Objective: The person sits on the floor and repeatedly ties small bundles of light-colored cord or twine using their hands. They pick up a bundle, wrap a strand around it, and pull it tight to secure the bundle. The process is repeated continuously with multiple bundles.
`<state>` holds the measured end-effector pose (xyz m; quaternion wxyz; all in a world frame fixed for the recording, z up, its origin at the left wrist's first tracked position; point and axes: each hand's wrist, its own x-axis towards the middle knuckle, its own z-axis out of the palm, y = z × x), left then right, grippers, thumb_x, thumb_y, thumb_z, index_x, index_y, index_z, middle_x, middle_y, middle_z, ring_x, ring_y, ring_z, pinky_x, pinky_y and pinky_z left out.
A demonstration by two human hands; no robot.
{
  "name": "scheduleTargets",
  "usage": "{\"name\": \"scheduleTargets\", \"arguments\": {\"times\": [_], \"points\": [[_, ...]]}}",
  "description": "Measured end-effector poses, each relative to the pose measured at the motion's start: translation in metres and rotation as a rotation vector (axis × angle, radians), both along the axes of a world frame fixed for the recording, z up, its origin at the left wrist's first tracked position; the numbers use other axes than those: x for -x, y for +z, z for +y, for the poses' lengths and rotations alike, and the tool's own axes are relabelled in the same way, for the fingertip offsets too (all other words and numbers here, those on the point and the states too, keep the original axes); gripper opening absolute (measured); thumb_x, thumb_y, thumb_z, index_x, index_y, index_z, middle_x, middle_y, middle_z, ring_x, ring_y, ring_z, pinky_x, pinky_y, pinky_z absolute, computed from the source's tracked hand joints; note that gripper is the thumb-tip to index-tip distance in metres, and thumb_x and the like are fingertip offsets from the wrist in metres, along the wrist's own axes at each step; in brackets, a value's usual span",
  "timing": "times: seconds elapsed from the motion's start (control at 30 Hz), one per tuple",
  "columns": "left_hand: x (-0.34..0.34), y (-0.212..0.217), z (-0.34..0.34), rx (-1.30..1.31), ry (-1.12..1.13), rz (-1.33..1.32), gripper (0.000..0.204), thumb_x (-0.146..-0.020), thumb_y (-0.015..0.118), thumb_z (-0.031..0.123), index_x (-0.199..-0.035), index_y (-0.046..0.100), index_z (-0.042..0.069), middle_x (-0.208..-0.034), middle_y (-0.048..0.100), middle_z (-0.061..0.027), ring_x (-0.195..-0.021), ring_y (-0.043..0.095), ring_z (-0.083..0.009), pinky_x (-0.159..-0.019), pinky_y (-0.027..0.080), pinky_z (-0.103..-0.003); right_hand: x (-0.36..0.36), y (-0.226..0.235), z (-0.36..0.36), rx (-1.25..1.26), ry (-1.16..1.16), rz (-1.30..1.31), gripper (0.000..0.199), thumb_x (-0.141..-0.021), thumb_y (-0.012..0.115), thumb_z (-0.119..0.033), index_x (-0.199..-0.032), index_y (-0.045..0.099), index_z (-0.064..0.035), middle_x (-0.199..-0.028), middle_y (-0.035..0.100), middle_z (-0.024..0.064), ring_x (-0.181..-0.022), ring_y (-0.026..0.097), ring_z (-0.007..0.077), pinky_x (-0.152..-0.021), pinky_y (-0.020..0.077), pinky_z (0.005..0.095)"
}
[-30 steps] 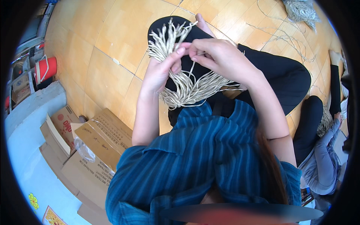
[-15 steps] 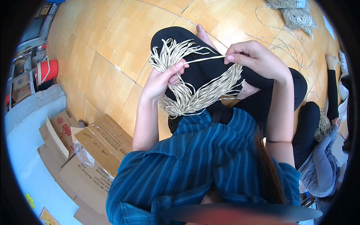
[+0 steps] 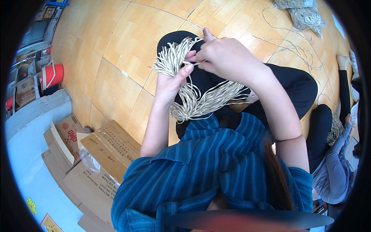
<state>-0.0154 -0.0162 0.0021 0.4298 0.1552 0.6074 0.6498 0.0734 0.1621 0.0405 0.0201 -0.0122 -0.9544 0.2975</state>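
Observation:
A bundle of pale straw-coloured twisted cords lies bent across my lap, over black trousers. My left hand is closed around its upper part, and cut ends fan out above the fingers. Close beside it, my right hand has its fingers pinched together on a single cord that runs from the left thumb and fingers. The tips of the two hands almost meet, and the back of my right hand hides part of that strand. The bundle's other end spreads out below my right forearm, with a few loose strands.
Cardboard boxes stand at the lower left by a pale blue wall. A red bucket is at the far left. Loose cords and plastic-wrapped bundles lie on the tiled floor at the upper right. Another person sits at the right.
My right hand has moved left, from the far end of the stretched cord to close beside my left hand. The left hand keeps its grip on the bundle.

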Motion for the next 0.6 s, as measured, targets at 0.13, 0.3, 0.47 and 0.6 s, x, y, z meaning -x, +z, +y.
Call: {"name": "scheduleTargets", "arguments": {"times": [0.13, 0.3, 0.47, 0.6], "points": [[-0.004, -0.002, 0.007, 0.05, 0.045, 0.153, 0.022, -0.086, 0.072, 0.011, -0.104, 0.063, 0.002, -0.093, 0.065, -0.001, -0.078, 0.057, -0.0064, -0.068, 0.047, -0.022, 0.006, -0.004, -0.004, 0.01, 0.051, -0.091, 0.01, -0.081, 0.066, -0.018, -0.082, 0.07, -0.0096, -0.075, 0.066, 0.012, -0.083, 0.066, 0.0316, -0.108, 0.0284, 0.0613], [-0.004, -0.004, 0.01, 0.072, 0.109, 0.106, 0.018, -0.091, 0.066, 0.021, -0.093, 0.063, 0.003, -0.066, 0.058, 0.0015, -0.044, 0.036, -0.0014, -0.04, 0.028, -0.019, -0.007, -0.013, 0.012, 0.301, -0.024, -0.138, 0.016, -0.085, 0.066, -0.021, -0.083, 0.067, -0.0045, -0.063, 0.059, 0.0109, -0.063, 0.059, 0.0258, -0.086, 0.0406, 0.0437], [-0.001, -0.005, 0.006, 0.083, 0.143, -0.017, 0.021, -0.095, 0.059, 0.021, -0.096, 0.064, 0.001, -0.08, 0.065, -0.0056, -0.045, 0.037, -0.0018, -0.041, 0.029, -0.02, -0.028, -0.022, 0.021, 0.675, -0.157, -0.053, 0.018, -0.092, 0.061, -0.017, -0.088, 0.066, -0.0006, -0.063, 0.054, -0.0009, -0.058, 0.046, 0.0069, -0.055, 0.0379, 0.022], [-0.002, -0.004, 0.006, 0.095, 0.138, 0.005, 0.023, -0.095, 0.059, 0.022, -0.1, 0.063, 0.001, -0.085, 0.066, -0.0064, -0.046, 0.036, -0.0009, -0.041, 0.029, -0.019, -0.042, -0.023, 0.033, 0.831, -0.213, -0.156, 0.018, -0.092, 0.063, -0.018, -0.089, 0.066, -0.0005, -0.066, 0.052, -0.0059, -0.062, 0.045, 0.0027, -0.056, 0.0361, 0.0192]]}}
